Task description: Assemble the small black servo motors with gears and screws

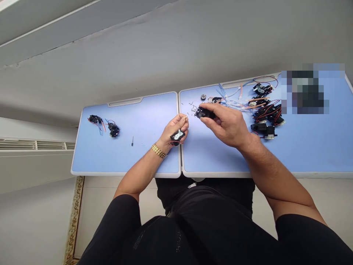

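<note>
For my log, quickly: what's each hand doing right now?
Left hand: closed, holding a small black servo motor.
Right hand: closed, holding another black servo motor.

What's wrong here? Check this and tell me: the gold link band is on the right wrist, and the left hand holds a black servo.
The wrist is wrong: the gold link band is on the left wrist, not the right, as the head view shows. The left hand does hold a black servo.

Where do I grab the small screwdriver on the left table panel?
Pinch its thicker dark handle end, nearest you, coming down from above: the screwdriver lies thin on the blue panel, with nothing beside it, so fingers can close from either side.
</note>
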The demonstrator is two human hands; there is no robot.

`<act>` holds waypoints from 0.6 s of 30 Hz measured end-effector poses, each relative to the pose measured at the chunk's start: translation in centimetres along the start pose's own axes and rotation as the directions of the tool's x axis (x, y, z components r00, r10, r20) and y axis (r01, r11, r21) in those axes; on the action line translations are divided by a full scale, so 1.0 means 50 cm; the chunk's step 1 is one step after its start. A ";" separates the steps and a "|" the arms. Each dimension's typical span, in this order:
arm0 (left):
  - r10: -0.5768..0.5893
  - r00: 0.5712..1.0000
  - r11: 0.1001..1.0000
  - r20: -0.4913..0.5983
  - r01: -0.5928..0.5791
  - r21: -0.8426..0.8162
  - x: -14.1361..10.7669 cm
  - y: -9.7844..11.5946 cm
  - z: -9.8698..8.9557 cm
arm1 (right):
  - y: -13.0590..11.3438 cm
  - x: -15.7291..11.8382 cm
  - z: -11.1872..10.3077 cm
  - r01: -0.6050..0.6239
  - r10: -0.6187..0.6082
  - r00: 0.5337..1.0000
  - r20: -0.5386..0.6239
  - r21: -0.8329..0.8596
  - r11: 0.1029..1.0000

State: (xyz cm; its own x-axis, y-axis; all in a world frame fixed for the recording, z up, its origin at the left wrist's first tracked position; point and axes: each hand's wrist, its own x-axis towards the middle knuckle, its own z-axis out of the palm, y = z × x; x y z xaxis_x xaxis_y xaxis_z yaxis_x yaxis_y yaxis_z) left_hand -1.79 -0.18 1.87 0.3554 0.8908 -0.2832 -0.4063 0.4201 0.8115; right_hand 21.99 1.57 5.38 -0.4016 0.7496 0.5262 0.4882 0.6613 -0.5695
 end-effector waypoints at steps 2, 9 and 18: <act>0.015 1.000 1.000 -0.026 -0.015 0.015 0.002 -0.002 0.002 | 0.008 -0.001 0.005 -0.052 0.053 0.998 0.037 -0.036 0.998; 0.075 0.985 0.997 -0.154 -0.077 -0.012 0.000 0.000 0.009 | 0.015 -0.005 0.023 -0.136 0.140 0.985 0.098 -0.044 0.990; 0.082 0.973 0.995 -0.216 -0.092 -0.034 0.008 -0.003 0.009 | 0.004 0.010 0.008 -0.208 0.252 0.916 0.312 -0.166 0.964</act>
State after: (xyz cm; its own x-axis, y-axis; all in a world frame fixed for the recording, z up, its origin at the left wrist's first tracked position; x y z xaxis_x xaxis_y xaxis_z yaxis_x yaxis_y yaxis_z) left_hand -1.23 0.02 1.87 0.1301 0.9387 -0.3192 -0.4652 0.3421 0.8165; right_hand 21.57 2.06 5.26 -0.4869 0.8619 0.1415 0.6827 0.4766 -0.5539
